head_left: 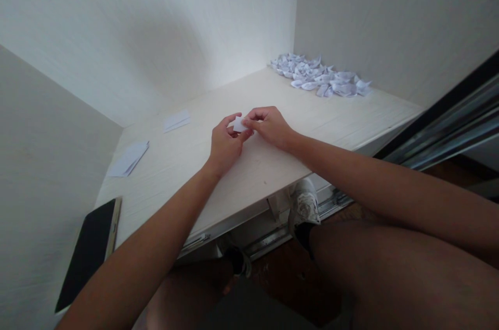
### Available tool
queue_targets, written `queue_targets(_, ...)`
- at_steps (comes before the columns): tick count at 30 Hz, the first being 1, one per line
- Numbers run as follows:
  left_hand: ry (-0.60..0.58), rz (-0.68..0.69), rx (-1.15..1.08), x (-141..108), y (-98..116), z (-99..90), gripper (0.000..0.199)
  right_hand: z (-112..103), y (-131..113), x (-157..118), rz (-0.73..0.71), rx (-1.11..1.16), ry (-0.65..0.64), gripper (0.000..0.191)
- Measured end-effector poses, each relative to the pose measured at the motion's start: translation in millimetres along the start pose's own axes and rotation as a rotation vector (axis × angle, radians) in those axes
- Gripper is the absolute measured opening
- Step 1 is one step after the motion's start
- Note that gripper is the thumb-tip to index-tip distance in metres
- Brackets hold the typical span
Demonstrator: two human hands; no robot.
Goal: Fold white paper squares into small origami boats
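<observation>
A small white piece of paper [238,124] is held between my two hands, just above the middle of the white tabletop [253,174]. My left hand [227,144] grips its left and lower side, thumb in front and fingers partly hidden behind. From the right, my right hand [270,124] pinches the same paper between thumb and forefinger. Whether the paper is folded is too small to tell. Nearest on the left lies a thin stack of white paper slips [177,120], with a thicker stack of paper [129,158] farther left.
A heap of folded white paper pieces [319,76] lies in the back right corner. A dark tablet-like device [89,247] with a light edge rests at the left. Pale walls enclose the surface, and a dark metal frame [448,117] runs along the right.
</observation>
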State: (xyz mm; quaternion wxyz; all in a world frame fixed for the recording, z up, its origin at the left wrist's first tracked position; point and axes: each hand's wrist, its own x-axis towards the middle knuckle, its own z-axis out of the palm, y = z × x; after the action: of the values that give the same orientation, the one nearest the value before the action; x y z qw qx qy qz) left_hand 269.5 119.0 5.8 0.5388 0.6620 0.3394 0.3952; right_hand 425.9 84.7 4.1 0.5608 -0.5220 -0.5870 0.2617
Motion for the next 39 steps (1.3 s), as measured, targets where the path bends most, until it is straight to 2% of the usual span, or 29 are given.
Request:
queue_targets(7, -0.012, -0.084, -0.063, 1, 6, -1.9, 0.083, 1, 2, 0, -0.018, -0.002, 0.0, 0.019)
queue_targets(12, -0.062, -0.129, -0.132, 3, 6, -7.1, 0.084, 0, 4, 1, -0.031, 0.019, -0.004, 0.023)
queue_targets(16, 0.015, -0.127, -0.174, 4, 4, -12.1, 0.096, -1, 7, 1, -0.033, 0.036, 0.006, 0.028)
queue_targets(19, 0.02, -0.113, -0.205, 4, 2, -13.7, 0.098, 1, 10, 3, -0.036, 0.041, 0.011, 0.031)
queue_targets(24, 0.089, -0.096, -0.294, 4, -2, -13.8, 0.088, 2, 14, 6, -0.035, 0.058, 0.03, 0.033)
queue_targets(30, 0.132, -0.058, -0.262, 4, -2, -13.9, 0.081, 1, 12, 7, -0.004, 0.053, 0.02, 0.022)
queue_targets(35, 0.186, 0.011, -0.12, 4, -7, -11.9, 0.066, 4, 10, 7, 0.03, 0.002, 0.038, 0.015)
queue_targets(39, 0.316, 0.125, 0.121, 1, -9, -10.1, 0.046, 3, 6, 3, 0.066, -0.033, 0.078, 0.016)
